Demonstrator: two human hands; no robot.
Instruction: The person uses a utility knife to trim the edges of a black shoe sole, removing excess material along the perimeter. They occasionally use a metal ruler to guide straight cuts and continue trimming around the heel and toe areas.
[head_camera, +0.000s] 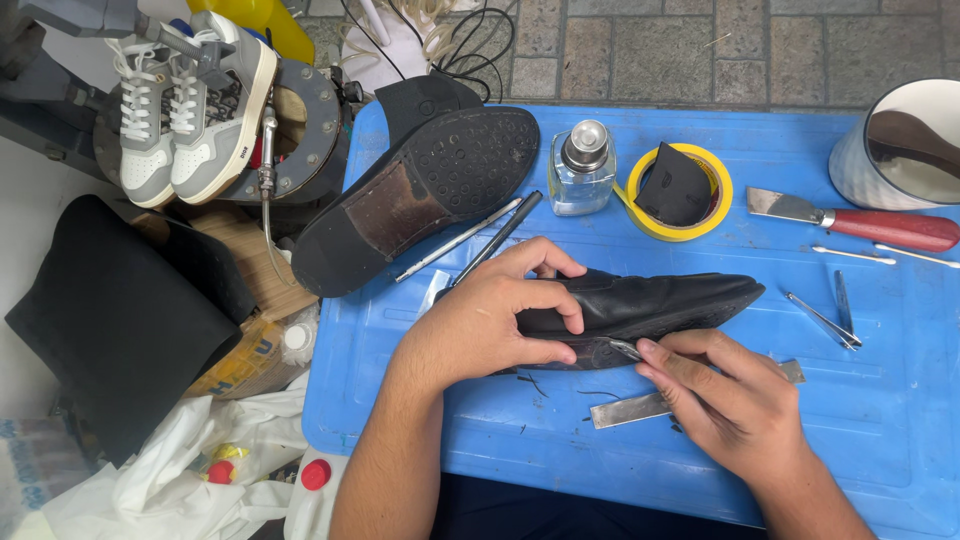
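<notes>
A black leather shoe (660, 300) lies on its side on the blue plastic work surface (900, 400). My left hand (480, 320) grips its heel end, fingers curled over the upper. My right hand (730, 395) presses a small metal blade (625, 349) against the edge of the shoe's sole. A flat metal strip (630, 410) lies under my right hand. Small black scraps lie on the surface below the shoe.
A second black shoe (420, 195) lies sole up at the back left, with two thin tools beside it. Behind are a glass bottle (581, 168), a yellow tape roll (680, 190), a red-handled knife (860, 222), tweezers (825, 320) and a white bowl (900, 140). Sneakers (185, 105) stand left.
</notes>
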